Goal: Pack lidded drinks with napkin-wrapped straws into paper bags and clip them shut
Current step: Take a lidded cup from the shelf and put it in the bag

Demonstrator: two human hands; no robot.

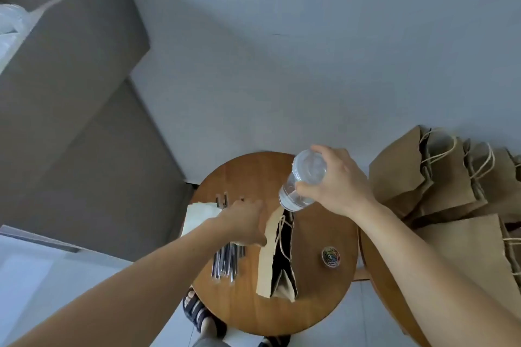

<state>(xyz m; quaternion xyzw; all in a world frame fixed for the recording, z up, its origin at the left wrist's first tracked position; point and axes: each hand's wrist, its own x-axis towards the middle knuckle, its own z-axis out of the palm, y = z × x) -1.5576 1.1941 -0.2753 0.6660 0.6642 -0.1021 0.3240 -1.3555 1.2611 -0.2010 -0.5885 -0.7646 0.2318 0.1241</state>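
A brown paper bag (266, 259) stands open on the round wooden table (310, 304). My right hand (335, 180) grips a clear lidded cup (303, 179) by its lid rim and holds it tilted just above the far end of the bag's mouth. My left hand (245, 222) holds the bag's left top edge. A bundle of wrapped straws (225, 262) lies left of the bag, partly under my left wrist. White napkins (197, 218) sit at the table's left edge.
A small clear tub of coloured paper clips (330, 257) sits right of the bag. Several brown paper bags (439, 177) with twine handles lie on a second surface at right. A grey sofa (70, 121) stands left. My sandalled foot (201, 315) shows below the table.
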